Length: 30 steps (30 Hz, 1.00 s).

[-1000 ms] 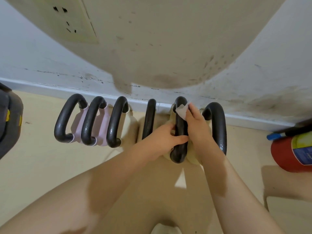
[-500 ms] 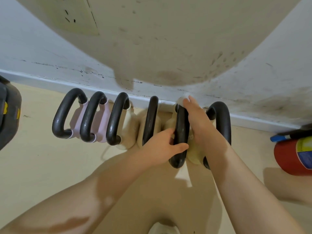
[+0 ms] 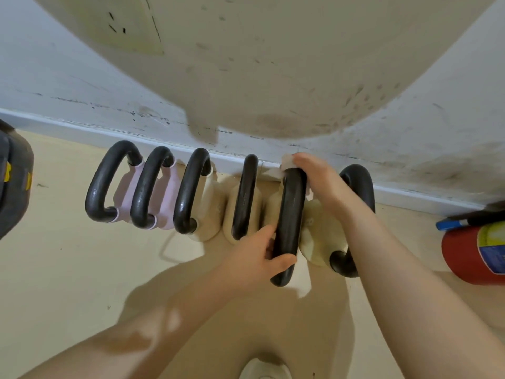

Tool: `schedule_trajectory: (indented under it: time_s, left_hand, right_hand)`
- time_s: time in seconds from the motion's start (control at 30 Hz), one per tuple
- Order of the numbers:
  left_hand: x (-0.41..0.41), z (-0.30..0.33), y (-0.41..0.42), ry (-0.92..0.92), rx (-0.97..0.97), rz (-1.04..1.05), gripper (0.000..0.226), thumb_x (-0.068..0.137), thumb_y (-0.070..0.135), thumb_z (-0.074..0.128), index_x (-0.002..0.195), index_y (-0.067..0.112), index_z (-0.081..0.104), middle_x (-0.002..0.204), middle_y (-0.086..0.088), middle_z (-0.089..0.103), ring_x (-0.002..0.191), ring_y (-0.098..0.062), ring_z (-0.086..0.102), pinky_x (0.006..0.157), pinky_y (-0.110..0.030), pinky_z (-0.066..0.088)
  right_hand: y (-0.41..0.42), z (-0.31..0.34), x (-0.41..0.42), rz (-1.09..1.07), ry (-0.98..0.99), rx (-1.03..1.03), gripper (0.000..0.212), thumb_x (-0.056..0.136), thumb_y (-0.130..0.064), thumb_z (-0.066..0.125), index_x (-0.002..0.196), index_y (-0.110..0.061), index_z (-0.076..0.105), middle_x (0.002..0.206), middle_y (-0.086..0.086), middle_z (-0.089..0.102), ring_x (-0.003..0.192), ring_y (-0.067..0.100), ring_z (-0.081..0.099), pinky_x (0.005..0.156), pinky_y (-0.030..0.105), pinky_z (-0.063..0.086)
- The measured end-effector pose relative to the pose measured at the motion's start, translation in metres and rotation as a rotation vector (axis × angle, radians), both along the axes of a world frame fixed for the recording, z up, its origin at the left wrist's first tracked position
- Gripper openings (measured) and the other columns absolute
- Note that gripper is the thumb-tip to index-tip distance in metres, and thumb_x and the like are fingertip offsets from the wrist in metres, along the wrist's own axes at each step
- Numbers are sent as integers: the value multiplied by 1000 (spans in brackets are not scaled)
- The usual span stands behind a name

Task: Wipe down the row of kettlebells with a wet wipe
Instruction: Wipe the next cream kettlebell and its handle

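A: Item: six kettlebells along the baseboard (image 3: 410, 192). Status?

B: Fifth kettlebell handle (image 3: 290, 214) in hand. Left hand (image 3: 255, 259) grips its near end; right hand (image 3: 318, 177) presses the wet wipe (image 3: 287, 161) on its far end, fingers curled over.

A: Remaining?

B: Likely the sixth kettlebell (image 3: 360, 184). Which of the others are already wiped cannot be told from here.

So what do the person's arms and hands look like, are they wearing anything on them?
Both arms are bare all the way up as far as the picture shows: no sleeves in sight. The left hand and the right hand wear no gloves, and no rings, watch or bracelets show. Patches of light and shadow fall across the forearms.
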<state>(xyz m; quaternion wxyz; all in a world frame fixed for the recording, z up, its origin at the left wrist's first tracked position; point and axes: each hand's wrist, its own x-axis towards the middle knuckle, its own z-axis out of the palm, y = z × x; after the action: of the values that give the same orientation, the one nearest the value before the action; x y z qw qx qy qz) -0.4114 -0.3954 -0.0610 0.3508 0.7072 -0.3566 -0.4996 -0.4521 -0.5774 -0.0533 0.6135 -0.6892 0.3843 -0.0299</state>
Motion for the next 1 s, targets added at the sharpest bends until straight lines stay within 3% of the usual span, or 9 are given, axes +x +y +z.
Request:
schedule_trajectory:
  time_s: [0.23, 0.3, 0.37, 0.43, 0.5, 0.6, 0.7, 0.8, 1.0]
  left_hand:
    - [-8, -1, 14, 7, -14, 3, 45, 84, 29, 61, 126, 23, 46, 110, 6, 65, 98, -6, 62, 88, -28, 52]
    - [-9, -1, 17, 32, -21, 17, 46, 85, 26, 61, 128, 21, 45, 110, 4, 65, 98, -8, 63, 88, -27, 52]
    - [-8, -1, 17, 42, -30, 28, 46, 85, 24, 61, 127, 19, 45, 111, 0, 65, 98, -12, 63, 90, -33, 52]
    - [-7, 0, 17, 47, -41, 45, 44, 85, 24, 61, 126, 19, 46, 111, -1, 65, 100, -13, 64, 91, -36, 51]
    - [-5, 0, 15, 43, -46, 56, 41, 85, 24, 60, 124, 21, 47, 111, 1, 66, 100, -12, 64, 91, -37, 52]
    - [-2, -2, 11, 35, -39, 82, 36, 85, 23, 60, 118, 14, 50, 110, -1, 66, 100, -16, 64, 90, -41, 52]
    - [-3, -3, 11, 48, -45, 98, 34, 85, 23, 61, 117, 16, 51, 107, 1, 66, 99, -14, 64, 90, -41, 52]
    - [-2, -3, 11, 34, -56, 89, 34, 85, 26, 60, 117, 24, 52, 105, 5, 67, 97, -9, 64, 90, -39, 52]
    - [-5, -2, 11, 9, -42, 70, 37, 86, 27, 59, 121, 18, 51, 108, 0, 67, 99, -16, 64, 90, -43, 51]
  right_hand:
    - [1, 24, 20, 752, 397, -612, 33, 85, -19, 42, 52, -16, 36, 56, -1, 35, 56, 16, 35, 63, 35, 36]
    - [10, 27, 25, 982, 496, -835, 35, 84, -23, 39, 50, -18, 37, 53, -4, 37, 53, 15, 38, 81, 36, 41]
    - [15, 31, 29, 1129, 529, -1014, 38, 88, -26, 34, 51, -21, 41, 53, -7, 44, 58, 10, 44, 111, 40, 20]
    - [14, 34, 27, 1093, 505, -1155, 42, 91, -27, 29, 56, -21, 50, 58, -8, 51, 77, 10, 48, 116, 44, -1]
    - [21, 32, 22, 999, 489, -1244, 43, 91, -28, 26, 60, -19, 55, 63, -6, 55, 92, 14, 49, 118, 48, 0]
    - [50, 27, 16, 1157, 380, -1225, 39, 90, -31, 34, 56, -23, 51, 58, -7, 51, 82, 14, 53, 114, 47, 17]
    - [37, 27, 18, 1173, 392, -1342, 44, 92, -32, 27, 62, -22, 57, 58, -8, 51, 85, 13, 51, 118, 46, 2]
    - [12, 25, 24, 958, 484, -1296, 48, 93, -31, 22, 73, -19, 64, 70, -7, 59, 103, 14, 44, 114, 46, -12]
    - [0, 17, 22, 875, 365, -971, 38, 88, -21, 34, 50, -21, 38, 56, -6, 43, 65, 6, 38, 111, 36, 16]
